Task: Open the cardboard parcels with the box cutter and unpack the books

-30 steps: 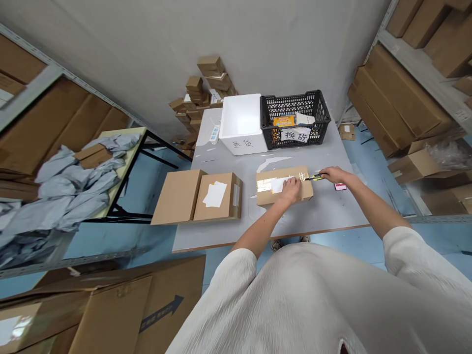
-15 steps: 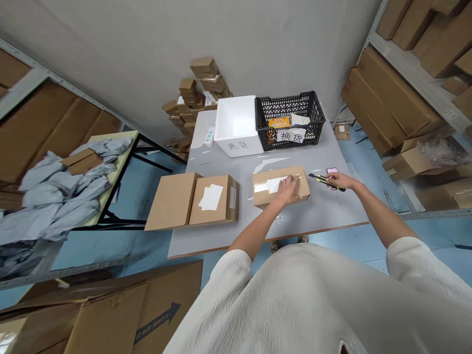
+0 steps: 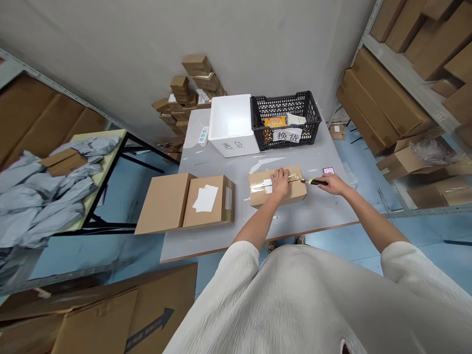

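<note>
A taped cardboard box [image 3: 263,197] with a white label lies on the grey table in front of me. My left hand [image 3: 280,183] rests on its top with the fingers apart, pressing on it beside the tape seam. In my right hand [image 3: 333,184] is a yellow-and-black utility knife [image 3: 314,182], gripped by its handle. The knife's tip touches the right end of the box, at the taped seam. Just beyond my right hand a phone [image 3: 328,170] lies on the table.
At the table's back stand a white foam box [image 3: 236,146] and a black plastic crate [image 3: 313,129] holding small packages. An opened carton [image 3: 206,216] with white papers sits to the left. Shelves of cartons [image 3: 387,103] flank the right; grey bags [image 3: 73,191] cover a side table.
My right hand has brought the knife left from beside the box to its right end. My left hand has shifted slightly away from me on the box top. The view has turned a little.
</note>
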`<state>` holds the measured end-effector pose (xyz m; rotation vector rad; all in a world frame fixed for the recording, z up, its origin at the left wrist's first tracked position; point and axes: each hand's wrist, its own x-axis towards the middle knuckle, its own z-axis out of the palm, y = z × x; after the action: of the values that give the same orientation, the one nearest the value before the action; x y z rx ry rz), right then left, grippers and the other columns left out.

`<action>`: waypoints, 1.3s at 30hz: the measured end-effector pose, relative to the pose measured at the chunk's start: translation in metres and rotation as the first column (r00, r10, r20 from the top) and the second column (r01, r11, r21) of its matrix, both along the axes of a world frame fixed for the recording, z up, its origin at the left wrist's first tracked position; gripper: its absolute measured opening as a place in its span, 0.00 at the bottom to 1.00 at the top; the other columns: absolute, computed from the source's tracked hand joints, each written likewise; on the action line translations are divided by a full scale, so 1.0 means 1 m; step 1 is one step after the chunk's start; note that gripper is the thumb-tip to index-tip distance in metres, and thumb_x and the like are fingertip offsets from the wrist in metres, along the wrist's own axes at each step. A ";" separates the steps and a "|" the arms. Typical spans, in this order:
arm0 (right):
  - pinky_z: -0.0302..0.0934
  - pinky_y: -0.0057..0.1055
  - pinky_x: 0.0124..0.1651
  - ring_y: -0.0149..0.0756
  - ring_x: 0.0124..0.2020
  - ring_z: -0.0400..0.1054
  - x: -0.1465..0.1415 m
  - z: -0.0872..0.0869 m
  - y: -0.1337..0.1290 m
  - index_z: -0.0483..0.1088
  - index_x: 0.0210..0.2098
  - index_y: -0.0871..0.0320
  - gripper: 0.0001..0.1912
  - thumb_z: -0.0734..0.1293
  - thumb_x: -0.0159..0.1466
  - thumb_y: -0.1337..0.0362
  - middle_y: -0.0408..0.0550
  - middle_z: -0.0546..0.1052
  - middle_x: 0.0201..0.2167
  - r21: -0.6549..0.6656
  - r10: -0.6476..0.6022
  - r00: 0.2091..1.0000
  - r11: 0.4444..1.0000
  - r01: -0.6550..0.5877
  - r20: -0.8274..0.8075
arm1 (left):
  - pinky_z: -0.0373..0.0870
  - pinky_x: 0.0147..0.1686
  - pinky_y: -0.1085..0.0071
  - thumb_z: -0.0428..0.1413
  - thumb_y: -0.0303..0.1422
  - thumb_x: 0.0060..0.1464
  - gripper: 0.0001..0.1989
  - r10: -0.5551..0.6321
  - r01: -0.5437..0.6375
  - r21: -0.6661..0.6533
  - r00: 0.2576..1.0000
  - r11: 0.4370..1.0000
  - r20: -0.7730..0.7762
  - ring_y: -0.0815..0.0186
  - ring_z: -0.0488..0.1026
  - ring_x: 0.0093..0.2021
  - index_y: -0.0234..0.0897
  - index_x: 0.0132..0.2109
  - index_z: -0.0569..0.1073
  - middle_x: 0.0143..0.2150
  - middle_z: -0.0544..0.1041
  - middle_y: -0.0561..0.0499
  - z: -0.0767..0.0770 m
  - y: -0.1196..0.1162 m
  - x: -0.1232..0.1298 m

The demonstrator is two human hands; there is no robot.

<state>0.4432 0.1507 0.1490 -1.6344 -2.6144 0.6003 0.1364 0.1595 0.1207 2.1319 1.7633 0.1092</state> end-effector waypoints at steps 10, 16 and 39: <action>0.61 0.44 0.56 0.56 0.58 0.71 -0.005 -0.015 -0.002 0.76 0.71 0.45 0.27 0.65 0.76 0.51 0.58 0.82 0.55 0.035 -0.047 0.999 0.998 0.046 0.025 | 0.41 0.81 0.35 0.55 0.43 0.70 0.40 -0.009 0.010 -0.099 1.000 0.995 0.014 0.43 0.43 0.86 0.44 0.82 0.53 0.85 0.52 0.36 -0.006 0.023 -0.011; 0.59 0.44 0.55 0.56 0.56 0.69 -0.006 -0.023 -0.005 0.75 0.72 0.47 0.28 0.60 0.78 0.49 0.60 0.81 0.55 0.090 -0.053 0.998 0.995 0.050 0.039 | 0.37 0.81 0.37 0.47 0.44 0.74 0.36 -0.032 0.032 -0.087 0.999 0.996 -0.003 0.46 0.39 0.87 0.42 0.83 0.52 0.86 0.48 0.36 -0.009 0.016 -0.012; 0.57 0.52 0.61 0.61 0.61 0.66 0.002 -0.034 0.013 0.76 0.70 0.46 0.27 0.62 0.76 0.51 0.58 0.80 0.61 0.147 -0.102 0.994 0.984 0.105 -0.031 | 0.37 0.82 0.37 0.46 0.43 0.75 0.35 -0.048 0.048 -0.087 0.999 0.995 0.002 0.47 0.38 0.87 0.41 0.83 0.53 0.86 0.48 0.36 -0.007 0.014 -0.013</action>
<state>0.4453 0.1633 0.1147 -1.6943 -2.4721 0.4079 0.1237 0.1733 0.1137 2.1105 1.6837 0.0185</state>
